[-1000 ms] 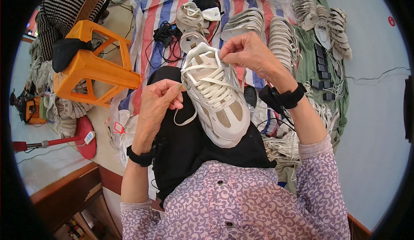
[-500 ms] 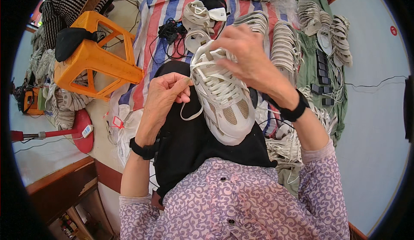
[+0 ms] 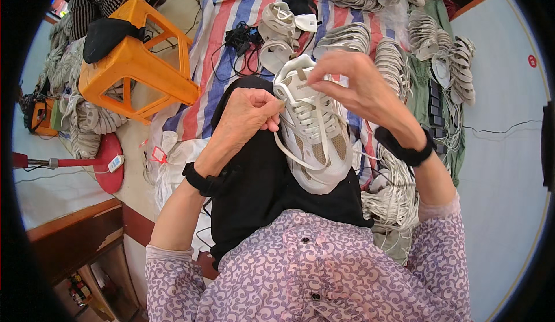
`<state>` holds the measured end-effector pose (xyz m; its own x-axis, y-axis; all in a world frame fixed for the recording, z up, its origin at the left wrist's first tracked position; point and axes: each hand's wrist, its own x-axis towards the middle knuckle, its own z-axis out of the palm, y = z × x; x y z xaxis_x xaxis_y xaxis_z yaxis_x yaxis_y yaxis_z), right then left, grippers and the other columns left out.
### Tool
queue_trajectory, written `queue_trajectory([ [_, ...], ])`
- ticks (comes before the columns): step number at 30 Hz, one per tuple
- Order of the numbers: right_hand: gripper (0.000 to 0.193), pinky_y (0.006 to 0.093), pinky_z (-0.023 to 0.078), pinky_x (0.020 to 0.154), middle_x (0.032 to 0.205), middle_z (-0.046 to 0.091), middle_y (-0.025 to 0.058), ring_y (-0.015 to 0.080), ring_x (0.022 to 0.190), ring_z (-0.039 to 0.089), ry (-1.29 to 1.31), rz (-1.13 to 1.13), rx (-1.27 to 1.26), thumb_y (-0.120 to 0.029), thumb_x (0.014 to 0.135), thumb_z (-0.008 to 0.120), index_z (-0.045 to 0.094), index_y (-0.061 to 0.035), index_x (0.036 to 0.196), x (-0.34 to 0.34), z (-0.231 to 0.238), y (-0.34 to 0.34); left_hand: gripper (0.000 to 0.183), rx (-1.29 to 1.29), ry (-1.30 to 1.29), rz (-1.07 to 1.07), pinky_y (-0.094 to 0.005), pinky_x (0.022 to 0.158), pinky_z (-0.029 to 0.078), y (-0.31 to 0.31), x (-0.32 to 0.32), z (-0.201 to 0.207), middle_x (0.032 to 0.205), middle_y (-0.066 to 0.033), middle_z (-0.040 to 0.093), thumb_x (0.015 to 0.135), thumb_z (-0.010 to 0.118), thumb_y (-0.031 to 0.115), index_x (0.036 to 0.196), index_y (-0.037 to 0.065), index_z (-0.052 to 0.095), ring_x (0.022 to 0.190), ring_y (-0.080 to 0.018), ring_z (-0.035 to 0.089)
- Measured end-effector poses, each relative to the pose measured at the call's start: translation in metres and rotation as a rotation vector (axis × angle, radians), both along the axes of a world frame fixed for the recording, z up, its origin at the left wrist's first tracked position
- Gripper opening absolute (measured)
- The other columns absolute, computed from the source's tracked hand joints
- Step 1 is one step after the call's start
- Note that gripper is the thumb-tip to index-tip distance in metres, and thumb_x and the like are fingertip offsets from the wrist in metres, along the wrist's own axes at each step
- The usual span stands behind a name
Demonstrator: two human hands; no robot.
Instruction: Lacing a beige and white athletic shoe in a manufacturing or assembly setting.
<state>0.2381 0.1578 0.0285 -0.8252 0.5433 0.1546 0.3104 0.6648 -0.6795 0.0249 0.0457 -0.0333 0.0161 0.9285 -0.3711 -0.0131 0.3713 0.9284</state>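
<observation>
A white and beige sneaker [image 3: 318, 166] with tan mesh panels rests on my lap, toe towards me. White lacing crosses its front. My left hand [image 3: 250, 112] is closed at the shoe's left side, with a white shoelace [image 3: 289, 153] pinched between thumb and forefinger. From there the lace loops down over the toe area and back up the lacing. Above the tongue and upper eyelets, my right hand [image 3: 361, 87] has its thumb and forefinger tips drawn together. Whatever lies between those tips is too small to make out.
An orange plastic stool [image 3: 124, 67] with a black item on it stands left. A striped sheet [image 3: 199, 105] covers the floor, bearing black cables [image 3: 243, 37] and another shoe [image 3: 277, 18]. Stacked shoe parts [image 3: 393, 61] and bundled laces [image 3: 390, 203] lie right. A person's checked clothing [image 3: 95, 6] shows upper left.
The sneaker and both hands appear further right in view. My right hand's fingers have drawn together near the tongue, and a lace now drapes over the shoe's front. My left hand keeps its pinch.
</observation>
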Motion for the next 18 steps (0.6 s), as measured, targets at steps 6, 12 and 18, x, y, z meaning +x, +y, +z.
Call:
queue_trajectory([
  [6, 0.012, 0.0354, 0.048, 0.075, 0.083, 0.065, 0.0104, 0.0253, 0.08, 0.062, 0.087, 0.019, 0.063, -0.002, 0.075, 0.072, 0.07, 0.0009, 0.086, -0.024, -0.044, -0.003, 0.019, 0.014, 0.094, -0.027, -0.0199, 0.053, 0.047, 0.008, 0.003, 0.006, 0.067, -0.003, 0.065, 0.09, 0.066, 0.014, 0.077, 0.0, 0.069, 0.056, -0.0078, 0.061],
  [12, 0.016, 0.0372, 0.052, 0.07, 0.08, 0.067, 0.0165, 0.0282, 0.078, 0.067, 0.113, -0.013, -0.219, -0.001, 0.067, 0.07, 0.07, 0.0048, 0.082, -0.028, -0.048, 0.003, 0.019, 0.125, 0.467, -0.086, -0.0235, 0.05, 0.049, 0.02, 0.01, 0.014, 0.061, -0.0048, 0.064, 0.086, 0.065, 0.011, 0.073, -0.003, 0.068, 0.052, -0.0114, 0.063],
  [18, 0.017, 0.0348, 0.052, 0.068, 0.079, 0.067, 0.0141, 0.0235, 0.075, 0.066, 0.132, 0.014, -0.282, 0.0, 0.066, 0.071, 0.07, 0.0048, 0.082, -0.026, -0.05, 0.007, 0.023, 0.4, 0.897, -0.129, -0.0282, 0.049, 0.051, 0.029, 0.017, 0.008, 0.056, -0.0116, 0.063, 0.084, 0.063, 0.01, 0.072, -0.009, 0.065, 0.052, -0.0197, 0.069],
])
